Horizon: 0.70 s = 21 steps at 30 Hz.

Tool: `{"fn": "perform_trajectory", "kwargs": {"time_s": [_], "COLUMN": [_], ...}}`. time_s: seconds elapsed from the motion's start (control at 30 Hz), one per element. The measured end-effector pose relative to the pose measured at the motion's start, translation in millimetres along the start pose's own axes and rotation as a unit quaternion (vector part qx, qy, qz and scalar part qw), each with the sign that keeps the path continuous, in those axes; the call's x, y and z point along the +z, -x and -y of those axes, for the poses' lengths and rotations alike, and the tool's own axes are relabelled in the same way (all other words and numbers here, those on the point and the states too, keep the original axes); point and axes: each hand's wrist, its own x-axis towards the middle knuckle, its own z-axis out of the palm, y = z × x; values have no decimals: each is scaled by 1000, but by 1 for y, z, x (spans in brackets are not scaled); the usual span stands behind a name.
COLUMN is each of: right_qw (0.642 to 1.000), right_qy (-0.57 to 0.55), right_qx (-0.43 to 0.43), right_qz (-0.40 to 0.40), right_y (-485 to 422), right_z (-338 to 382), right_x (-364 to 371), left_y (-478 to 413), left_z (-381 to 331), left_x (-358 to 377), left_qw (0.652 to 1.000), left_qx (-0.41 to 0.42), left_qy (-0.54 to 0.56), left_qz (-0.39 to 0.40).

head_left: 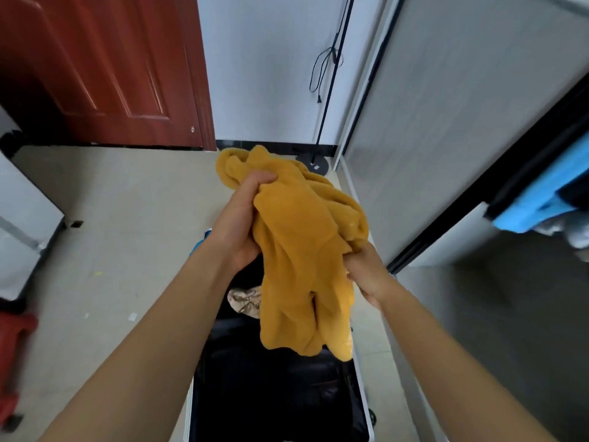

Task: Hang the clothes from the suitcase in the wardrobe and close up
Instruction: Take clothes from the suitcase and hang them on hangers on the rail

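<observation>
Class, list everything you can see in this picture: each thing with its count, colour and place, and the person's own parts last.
garment: one, mustard yellow, held up over the suitcase
suitcase: one, black lining, open on the floor
cloth: one, beige patterned, inside the suitcase
door: one, red-brown, upper left
wardrobe door: one, pale grey, right
blue clothes: some, in the wardrobe, far right
cable: one, black, on the white wall
stool: one, red, left edge, blurred
left grip: one, clutching the garment's top
right grip: one, clutching its right side

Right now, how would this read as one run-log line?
left hand: grips yellow garment | right hand: grips same garment | garment: held above open suitcase | hanging: not yet done
</observation>
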Motion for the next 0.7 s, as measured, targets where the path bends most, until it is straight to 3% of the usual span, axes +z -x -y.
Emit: {"fn": "perform_trajectory", "kwargs": {"time_s": [0.13,0.23,0.37,0.57,0.7], "right_qw": [995,991,992,988,964], "right_qy": [-37,-65,-60,-19,-50], "right_qx": [90,100,27,-62,-122], "right_qz": [-15,-53,-107,-143,-230], "right_y": [66,110,157,212,230], "right_z": [110,172,238,283,308], "right_x": [-37,-59,-89,-117,-128], "left_y": [59,94,125,152,165], "left_z": [-85,-136,-183,-201,-207], "left_x": [61,97,130,133,127], "left_qw": [997,991,980,972,963], "left_qx": [-26,-23,14,29,12], "left_qy": [-56,-98,-144,-183,-201], "left_qz": [42,93,139,145,181]}}
